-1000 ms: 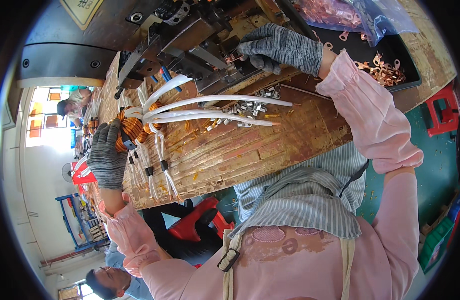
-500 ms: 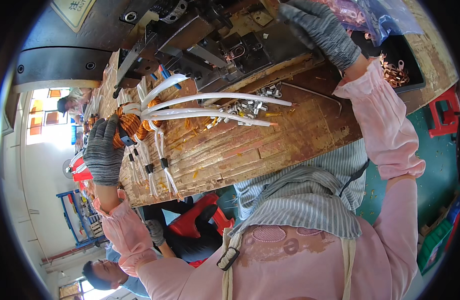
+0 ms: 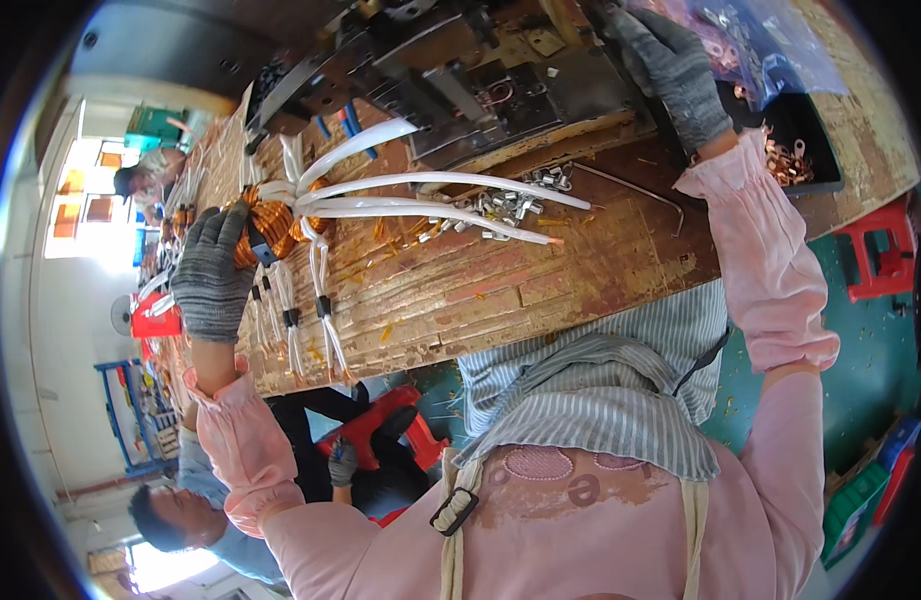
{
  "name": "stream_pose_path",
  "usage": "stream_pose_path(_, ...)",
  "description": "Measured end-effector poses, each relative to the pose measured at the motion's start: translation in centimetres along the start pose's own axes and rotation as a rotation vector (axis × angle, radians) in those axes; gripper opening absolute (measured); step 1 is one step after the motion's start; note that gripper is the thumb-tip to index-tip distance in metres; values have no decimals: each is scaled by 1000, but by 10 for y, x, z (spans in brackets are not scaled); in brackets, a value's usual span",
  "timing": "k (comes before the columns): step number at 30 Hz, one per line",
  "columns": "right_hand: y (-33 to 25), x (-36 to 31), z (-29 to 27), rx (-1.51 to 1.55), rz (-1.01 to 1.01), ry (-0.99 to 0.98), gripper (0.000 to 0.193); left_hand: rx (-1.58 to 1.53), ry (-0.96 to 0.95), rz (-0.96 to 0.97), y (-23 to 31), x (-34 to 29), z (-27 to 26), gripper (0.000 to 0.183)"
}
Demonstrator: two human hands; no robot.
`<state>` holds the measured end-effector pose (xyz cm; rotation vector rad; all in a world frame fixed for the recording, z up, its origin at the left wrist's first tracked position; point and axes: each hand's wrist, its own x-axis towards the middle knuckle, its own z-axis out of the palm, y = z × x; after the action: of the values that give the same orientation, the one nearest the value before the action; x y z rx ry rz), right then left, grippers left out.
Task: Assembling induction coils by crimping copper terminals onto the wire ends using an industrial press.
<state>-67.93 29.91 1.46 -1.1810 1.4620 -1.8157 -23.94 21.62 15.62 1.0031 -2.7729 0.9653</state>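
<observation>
My left hand [image 3: 215,270], in a grey knit glove, is closed on a copper-wire coil [image 3: 270,232] with a dark clip on its side. Long white-sleeved leads [image 3: 430,183] run from the coil to the right, with bare copper tips. A wider white sleeve [image 3: 365,150] slants up toward the press machine [image 3: 490,100]. Shorter white leads with black bands [image 3: 322,305] hang toward the table's near edge. My right hand [image 3: 670,80], gloved too, is raised beside the machine's right side. Its fingertips run into the dark top edge, so its grip is unclear.
Silver metal sleeves [image 3: 505,210] lie in a heap on the worn wooden table [image 3: 540,290], beside a bent metal rod [image 3: 640,190]. A black tray [image 3: 825,140] of copper lugs and a plastic bag [image 3: 780,50] stand at the right. A co-worker [image 3: 185,515] sits at the lower left.
My right hand has shifted slightly right, and its fingers are less blurred. The wide sleeve's end has moved up and right toward the machine. My left hand stays on the coil.
</observation>
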Motion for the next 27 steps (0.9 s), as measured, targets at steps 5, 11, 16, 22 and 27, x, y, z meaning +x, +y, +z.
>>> stream_pose_path(5,-33,-20,4,-42,92,-16,26,24,-16,-45,10,-37,-24,63)
stream_pose_path(11,-134,-70,76,-284,-427,-640,35,315,124,-56,45,-72,-73,38)
stream_pose_path(16,-167,-111,140,-538,-560,-998,50,325,363,71,65,-81,-115,39)
stream_pose_path(22,-157,-141,146,-301,-516,-861,39,737,772,177,95,-66,-186,35)
stream_pose_path(27,-150,-147,102,-38,-364,-768,36,594,1343,168,122,-15,-202,50)
